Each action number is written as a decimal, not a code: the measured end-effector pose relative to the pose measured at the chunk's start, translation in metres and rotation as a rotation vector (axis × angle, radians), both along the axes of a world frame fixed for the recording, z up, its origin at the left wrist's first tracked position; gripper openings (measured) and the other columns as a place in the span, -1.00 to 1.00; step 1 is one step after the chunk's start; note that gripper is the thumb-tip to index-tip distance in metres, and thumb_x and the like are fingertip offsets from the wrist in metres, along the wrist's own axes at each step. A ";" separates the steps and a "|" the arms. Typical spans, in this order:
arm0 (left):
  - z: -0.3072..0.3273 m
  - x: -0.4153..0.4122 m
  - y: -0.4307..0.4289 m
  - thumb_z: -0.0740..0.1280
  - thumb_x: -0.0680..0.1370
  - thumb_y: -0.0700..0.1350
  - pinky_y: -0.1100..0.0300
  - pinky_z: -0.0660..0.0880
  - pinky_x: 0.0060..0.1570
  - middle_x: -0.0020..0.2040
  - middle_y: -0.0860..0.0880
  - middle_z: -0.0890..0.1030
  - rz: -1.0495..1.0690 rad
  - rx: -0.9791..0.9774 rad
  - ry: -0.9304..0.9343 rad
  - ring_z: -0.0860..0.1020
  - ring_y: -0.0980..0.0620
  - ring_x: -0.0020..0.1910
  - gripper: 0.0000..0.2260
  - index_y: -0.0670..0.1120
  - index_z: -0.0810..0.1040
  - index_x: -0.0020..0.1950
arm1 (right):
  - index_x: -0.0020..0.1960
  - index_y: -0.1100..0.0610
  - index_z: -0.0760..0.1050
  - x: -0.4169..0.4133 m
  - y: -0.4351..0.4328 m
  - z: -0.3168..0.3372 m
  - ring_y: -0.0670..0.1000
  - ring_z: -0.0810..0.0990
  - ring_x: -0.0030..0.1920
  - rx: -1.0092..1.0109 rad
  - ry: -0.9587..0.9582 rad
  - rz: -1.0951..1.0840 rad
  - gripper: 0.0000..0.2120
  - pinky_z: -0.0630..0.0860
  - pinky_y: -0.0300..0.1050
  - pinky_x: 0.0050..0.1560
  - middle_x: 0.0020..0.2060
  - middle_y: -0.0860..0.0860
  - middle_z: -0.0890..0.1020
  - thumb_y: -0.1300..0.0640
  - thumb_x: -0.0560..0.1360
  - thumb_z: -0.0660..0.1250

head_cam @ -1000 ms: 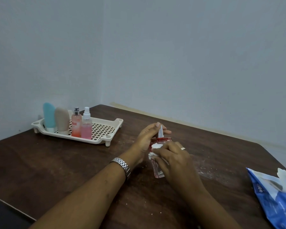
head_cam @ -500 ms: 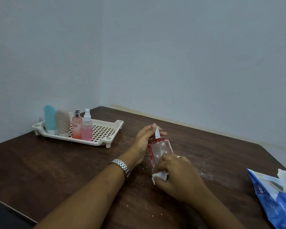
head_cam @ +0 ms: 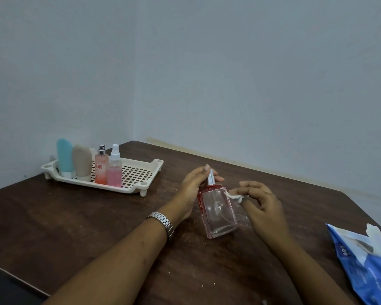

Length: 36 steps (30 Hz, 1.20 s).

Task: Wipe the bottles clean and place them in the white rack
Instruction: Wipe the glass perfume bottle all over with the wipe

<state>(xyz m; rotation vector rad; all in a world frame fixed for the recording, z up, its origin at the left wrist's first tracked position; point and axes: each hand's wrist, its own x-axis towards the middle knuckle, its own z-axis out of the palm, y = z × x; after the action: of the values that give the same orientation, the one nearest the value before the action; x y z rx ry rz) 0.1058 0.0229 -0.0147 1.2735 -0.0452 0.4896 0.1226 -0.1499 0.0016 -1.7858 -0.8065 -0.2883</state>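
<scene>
A clear glass bottle with red edges and a silver spray top (head_cam: 218, 211) stands tilted on the dark wooden table (head_cam: 75, 227). My left hand (head_cam: 193, 187) grips it at the neck and upper left side. My right hand (head_cam: 262, 205) pinches a small white wipe (head_cam: 237, 197) against the bottle's upper right corner. The white rack (head_cam: 139, 172) sits at the table's back left. In it stand a teal tube (head_cam: 64, 157), a beige tube (head_cam: 82, 161), an orange-pink spray bottle (head_cam: 101, 166) and a pink spray bottle (head_cam: 115, 167).
A blue and white wipes pack (head_cam: 365, 260) lies at the table's right edge. White crumbs are scattered on the wood around the bottle. Walls close the corner behind the rack. A dark object (head_cam: 7, 287) shows at the bottom left.
My right hand moved with the wipe from the bottle's lower front to its upper right corner. The bottle's front face is now uncovered. My left hand kept its hold.
</scene>
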 end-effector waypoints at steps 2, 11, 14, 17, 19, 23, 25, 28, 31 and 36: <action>0.000 0.000 0.000 0.18 0.62 -0.01 0.17 0.56 -0.06 -0.13 -0.09 0.68 0.000 0.009 0.000 0.64 -0.02 -0.12 -0.75 -0.15 0.54 -0.05 | -0.13 0.06 0.63 -0.002 0.003 -0.002 -0.30 0.48 -0.02 -0.002 -0.020 -0.018 -0.66 0.42 -0.51 -0.17 0.01 -0.05 0.54 0.45 0.45 0.24; -0.003 0.002 -0.002 0.21 0.61 -0.05 0.17 0.56 -0.15 -0.21 -0.12 0.65 0.056 -0.046 -0.015 0.61 -0.02 -0.24 -0.77 -0.17 0.52 -0.10 | 0.17 0.00 0.57 -0.001 0.013 -0.018 -0.25 0.49 0.02 -0.248 -0.290 -0.022 -0.69 0.47 -0.31 0.05 0.03 -0.23 0.52 0.29 0.50 0.31; -0.005 0.003 -0.001 0.22 0.61 -0.05 0.17 0.56 -0.18 -0.25 -0.10 0.66 0.083 -0.047 -0.002 0.61 0.01 -0.29 -0.77 -0.17 0.52 -0.11 | 0.15 -0.01 0.58 -0.001 0.011 -0.019 -0.28 0.48 -0.04 -0.292 -0.340 0.000 -0.69 0.45 -0.40 -0.02 0.01 -0.20 0.56 0.30 0.49 0.33; -0.007 0.005 0.001 0.22 0.61 -0.05 0.17 0.56 -0.20 -0.27 -0.09 0.66 0.108 -0.060 0.011 0.61 0.01 -0.30 -0.76 -0.17 0.52 -0.13 | 0.10 0.01 0.62 0.000 0.007 -0.017 -0.15 0.54 -0.04 -0.380 -0.428 0.051 -0.71 0.46 -0.33 -0.05 -0.02 -0.10 0.64 0.31 0.47 0.36; -0.008 0.006 0.001 0.22 0.61 -0.04 0.15 0.56 -0.20 -0.28 -0.09 0.66 0.121 -0.069 0.030 0.60 0.01 -0.30 -0.76 -0.17 0.52 -0.13 | 0.10 0.01 0.63 -0.001 0.004 -0.014 -0.07 0.55 -0.06 -0.469 -0.487 0.080 -0.70 0.44 -0.29 -0.08 -0.05 -0.08 0.65 0.31 0.46 0.35; -0.007 0.006 0.002 0.23 0.61 -0.03 0.15 0.57 -0.22 -0.31 -0.09 0.66 0.147 -0.081 0.076 0.60 -0.01 -0.31 -0.75 -0.18 0.52 -0.13 | 0.11 0.00 0.62 -0.006 0.003 -0.008 -0.04 0.53 -0.07 -0.596 -0.516 0.145 -0.70 0.35 -0.38 -0.13 -0.07 -0.07 0.63 0.29 0.48 0.33; -0.006 0.006 0.002 0.23 0.61 -0.03 0.18 0.57 -0.25 -0.33 -0.08 0.66 0.154 -0.074 0.096 0.61 0.00 -0.34 -0.75 -0.18 0.52 -0.13 | 0.14 0.00 0.60 -0.010 0.004 -0.003 -0.11 0.49 -0.08 -0.641 -0.496 0.192 -0.71 0.27 -0.48 -0.16 -0.06 -0.09 0.59 0.27 0.50 0.30; -0.005 0.006 0.002 0.23 0.61 -0.02 0.20 0.56 -0.26 -0.35 -0.07 0.66 0.161 -0.064 0.116 0.61 0.03 -0.36 -0.74 -0.17 0.52 -0.15 | 0.15 -0.02 0.59 -0.016 0.007 0.002 -0.21 0.40 -0.15 -0.718 -0.426 0.258 -0.74 0.27 -0.47 -0.20 -0.16 -0.18 0.46 0.17 0.50 0.31; -0.005 0.007 0.003 0.23 0.61 -0.01 0.17 0.55 -0.22 -0.34 -0.07 0.66 0.161 -0.048 0.123 0.61 0.03 -0.35 -0.73 -0.17 0.52 -0.16 | 0.09 -0.04 0.63 -0.021 0.008 0.005 -0.19 0.44 -0.17 -0.774 -0.372 0.307 -0.78 0.39 -0.33 -0.17 -0.21 -0.20 0.44 0.10 0.46 0.37; -0.006 0.005 0.004 0.23 0.61 0.01 0.16 0.57 -0.20 -0.31 -0.07 0.67 0.168 -0.022 0.136 0.62 0.03 -0.32 -0.73 -0.16 0.53 -0.13 | -0.05 -0.04 0.67 -0.018 0.001 0.011 -0.15 0.50 -0.12 -0.893 -0.195 0.390 -0.86 0.48 -0.25 -0.14 -0.16 -0.14 0.56 0.08 0.40 0.42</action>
<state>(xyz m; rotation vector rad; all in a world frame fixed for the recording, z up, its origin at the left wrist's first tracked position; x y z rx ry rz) 0.1111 0.0268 -0.0205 1.2926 0.1825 0.5449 0.1048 -0.1494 0.0123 -2.3637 -1.5624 0.2040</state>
